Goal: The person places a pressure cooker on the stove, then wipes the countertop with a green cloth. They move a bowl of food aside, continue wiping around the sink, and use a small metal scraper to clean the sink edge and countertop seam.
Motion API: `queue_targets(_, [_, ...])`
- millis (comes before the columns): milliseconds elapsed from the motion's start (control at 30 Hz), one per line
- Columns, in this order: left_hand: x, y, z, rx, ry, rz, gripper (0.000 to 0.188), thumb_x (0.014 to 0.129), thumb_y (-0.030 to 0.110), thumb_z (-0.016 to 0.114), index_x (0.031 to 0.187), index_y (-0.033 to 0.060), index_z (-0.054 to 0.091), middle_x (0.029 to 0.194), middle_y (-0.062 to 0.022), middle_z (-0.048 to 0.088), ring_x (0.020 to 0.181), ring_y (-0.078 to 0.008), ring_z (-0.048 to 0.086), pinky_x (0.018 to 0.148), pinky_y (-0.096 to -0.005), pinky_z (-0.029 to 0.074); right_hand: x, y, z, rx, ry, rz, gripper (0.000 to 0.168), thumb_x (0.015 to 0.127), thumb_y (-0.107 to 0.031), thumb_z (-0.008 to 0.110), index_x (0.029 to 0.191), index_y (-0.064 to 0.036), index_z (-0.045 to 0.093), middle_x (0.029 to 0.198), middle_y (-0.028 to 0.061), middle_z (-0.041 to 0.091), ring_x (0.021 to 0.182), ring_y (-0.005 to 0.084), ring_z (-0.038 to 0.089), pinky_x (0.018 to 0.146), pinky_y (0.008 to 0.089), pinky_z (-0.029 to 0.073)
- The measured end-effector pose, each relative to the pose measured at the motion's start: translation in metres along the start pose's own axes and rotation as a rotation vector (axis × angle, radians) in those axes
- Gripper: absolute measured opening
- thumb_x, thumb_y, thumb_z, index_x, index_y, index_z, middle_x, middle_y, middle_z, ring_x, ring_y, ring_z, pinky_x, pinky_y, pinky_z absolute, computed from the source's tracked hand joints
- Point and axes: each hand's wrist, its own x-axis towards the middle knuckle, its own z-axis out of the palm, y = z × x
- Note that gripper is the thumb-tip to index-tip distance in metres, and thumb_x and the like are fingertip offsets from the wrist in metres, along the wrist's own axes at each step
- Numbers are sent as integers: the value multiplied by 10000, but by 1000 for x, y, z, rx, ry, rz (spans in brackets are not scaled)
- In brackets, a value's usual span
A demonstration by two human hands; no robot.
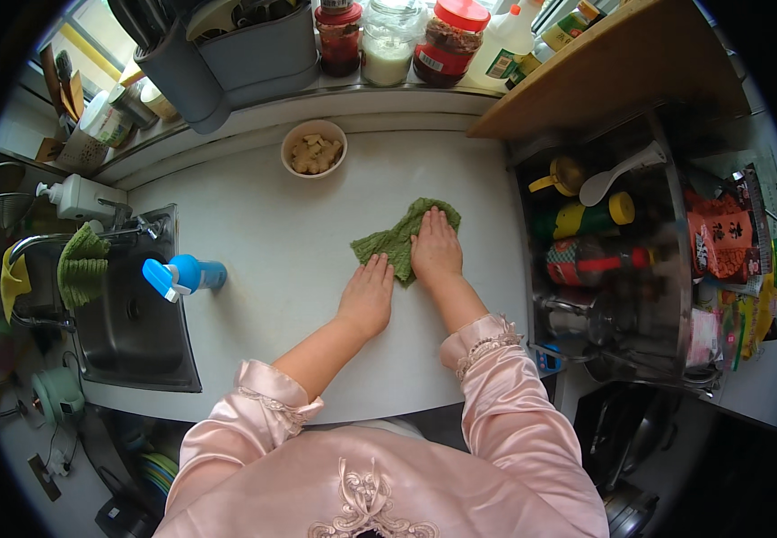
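A crumpled green cloth [400, 241] lies on the white countertop [294, 269]. My right hand [437, 249] rests flat on its right part, palm down with the fingers straight and pointing away from me. My left hand [368, 296] touches the cloth's near edge with its fingertips, while the rest of that hand is over the bare counter. Neither hand curls around the cloth, though what is under the palms is hidden. To the left stands a blue spray bottle [190, 276]. A small bowl [287, 161] with pieces of ginger sits near the back ledge.
On the left is a steel sink [190, 363] with a faucet [45, 239] and a hanging green cloth [84, 265]. Several jars and bottles line the windowsill, including a red-lidded jar [451, 44]. A wooden board [617, 70] leans at the back right, beside a rack [681, 269] of bottles.
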Motion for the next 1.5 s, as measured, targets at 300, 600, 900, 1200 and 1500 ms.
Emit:
queue_targets(300, [16, -2, 2, -17, -16, -28, 468, 908, 92, 398, 1357, -40, 400, 1472, -177, 340, 1379, -273, 310, 1123, -388, 267, 42, -13, -7, 175, -4, -96, 656, 869, -309, 561, 1387, 38, 358, 1483, 182, 313, 1389, 317, 264, 1141, 401, 233])
queue_targets(600, [-19, -29, -5, -161, 94, -65, 425, 809, 23, 473, 1226, -5, 551, 1352, -150, 496, 1281, -291, 440, 1052, -404, 364, 16, -54, 8, 265, 43, -419, 414, 849, -124, 561, 1262, -85, 561, 1365, 67, 505, 1282, 252, 445, 1076, 381, 357])
queue_targets(900, [-35, -42, -21, -321, 170, -148, 356, 796, 36, 541, 1148, 0, 575, 1337, -142, 503, 1231, -333, 473, 1027, -428, 376, -4, -42, 11, 393, 189, -339, 167, 813, -87, 580, 958, -76, 663, 1074, 53, 667, 1062, 264, 600, 873, 377, 507])
queue_targets(1200, [-23, -64, -36, -39, 129, -301, 348, 772, 224, 719, 1028, 28, 586, 1130, -119, 545, 1051, -284, 523, 883, -401, 463, 91, -26, -47, 744, 373, 426, 347, 813, -189, 658, 1083, -17, 524, 1088, 195, 603, 982, 378, 584, 821, 430, 474])
queue_targets(1500, [-8, -65, -40, -125, -168, -329, 462, 746, 315, 767, 1028, 13, 560, 1074, -128, 524, 1025, -306, 507, 868, -393, 475, 209, -23, -48, 1402, 849, 509, 357, 807, -115, 668, 1112, 22, 543, 1078, 125, 620, 929, 226, 592, 837, 336, 468])
